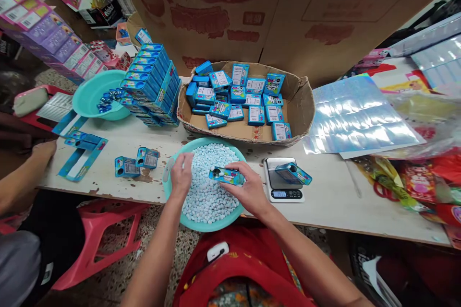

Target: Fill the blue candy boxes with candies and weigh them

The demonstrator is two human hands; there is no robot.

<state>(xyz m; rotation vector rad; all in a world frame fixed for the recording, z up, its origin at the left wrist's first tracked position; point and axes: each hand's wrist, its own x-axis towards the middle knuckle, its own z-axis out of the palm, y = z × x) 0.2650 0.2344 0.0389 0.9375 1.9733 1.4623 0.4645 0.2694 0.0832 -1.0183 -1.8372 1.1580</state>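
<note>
My right hand [250, 189] grips a small blue candy box [230, 176] by its right end, above a turquoise basin [212, 227]. A round opening shows at the box's left end. The basin is full of small pale-blue candies [209, 201]. Over the basin's left side hangs my left hand [181, 175], slightly blurred, its fingers curled together; what they hold, if anything, is hidden. Right of the basin, another blue box [293, 173] lies tilted on a digital scale [279, 195]. Two more candy boxes [127, 167] stand on the table to the left.
Behind the basin sits a cut-down cardboard box [252, 134] with several blue boxes inside. A tall stack of blue boxes [154, 81] and a second turquoise basin [111, 114] stand left. Shiny sheets [363, 115] lie right. A co-worker's arm [27, 172] rests at far left.
</note>
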